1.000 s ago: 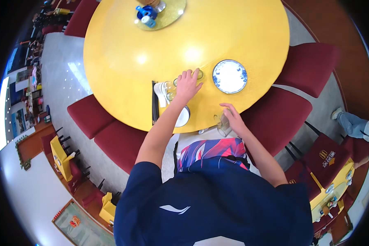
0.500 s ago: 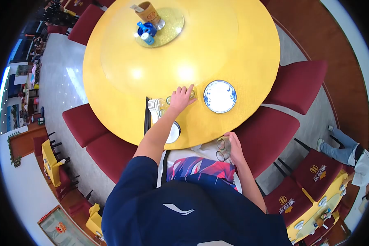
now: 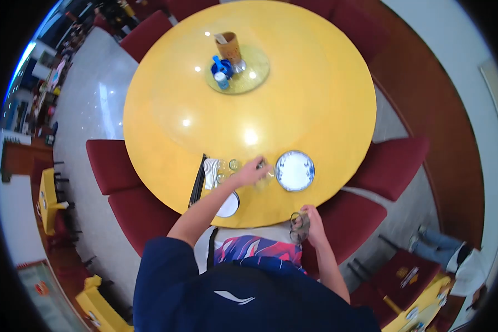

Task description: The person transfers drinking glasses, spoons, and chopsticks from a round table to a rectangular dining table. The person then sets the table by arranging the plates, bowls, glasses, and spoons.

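The left grip (image 3: 254, 172) has shifted closer to the single blue-patterned plate (image 3: 295, 171) on its right, and looks closed round one blurred glass (image 3: 269, 173). The right grip (image 3: 314, 224) clasps clear glassware (image 3: 298, 228), one piece or two I can't tell, by the near edge of the desk (image 3: 249, 110), perhaps freeing the other to reach. Left of the left grip stand at least three small glasses (image 3: 233, 164).

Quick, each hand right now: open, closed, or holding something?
Left hand: blurred, at a glass; grip cannot be told.
Right hand: closed, holding clear glassware.
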The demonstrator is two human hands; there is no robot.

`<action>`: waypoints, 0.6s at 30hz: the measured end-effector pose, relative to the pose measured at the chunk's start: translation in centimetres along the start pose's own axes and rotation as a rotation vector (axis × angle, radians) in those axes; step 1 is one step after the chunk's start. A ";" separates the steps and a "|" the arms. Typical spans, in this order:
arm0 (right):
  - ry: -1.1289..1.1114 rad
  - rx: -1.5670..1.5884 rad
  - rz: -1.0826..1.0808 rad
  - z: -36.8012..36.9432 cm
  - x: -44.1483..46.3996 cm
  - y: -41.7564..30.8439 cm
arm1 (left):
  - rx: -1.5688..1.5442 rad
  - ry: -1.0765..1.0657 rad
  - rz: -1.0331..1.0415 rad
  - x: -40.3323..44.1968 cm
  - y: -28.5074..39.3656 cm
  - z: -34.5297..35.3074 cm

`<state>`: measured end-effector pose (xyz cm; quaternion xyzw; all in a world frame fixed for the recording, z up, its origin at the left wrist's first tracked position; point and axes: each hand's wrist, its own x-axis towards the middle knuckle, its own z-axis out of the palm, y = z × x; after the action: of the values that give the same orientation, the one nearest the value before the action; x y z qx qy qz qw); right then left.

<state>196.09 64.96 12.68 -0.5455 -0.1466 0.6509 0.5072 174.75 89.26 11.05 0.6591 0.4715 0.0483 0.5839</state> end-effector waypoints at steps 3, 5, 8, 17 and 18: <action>-0.115 0.009 0.099 1.7 -0.3 -3.2 | -0.477 -0.163 -0.064 -5.4 -3.5 2.5; -0.174 0.056 0.191 3.0 -0.1 -4.3 | -0.856 -0.266 -0.165 -11.6 -2.9 3.5; -0.230 0.106 0.320 4.9 1.5 -4.1 | -1.181 -0.154 -0.296 -17.8 -6.5 6.6; -0.635 -0.012 0.450 15.5 -0.4 -1.0 | -1.512 0.141 -0.164 -34.1 -10.6 8.5; -0.666 -0.029 0.459 16.8 -1.7 -0.2 | -1.543 0.124 -0.062 -35.5 -11.1 8.8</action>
<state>181.60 69.73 19.88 -0.3306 -0.1866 0.8862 0.2657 154.29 57.43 16.55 0.0481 0.3544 0.3835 0.8515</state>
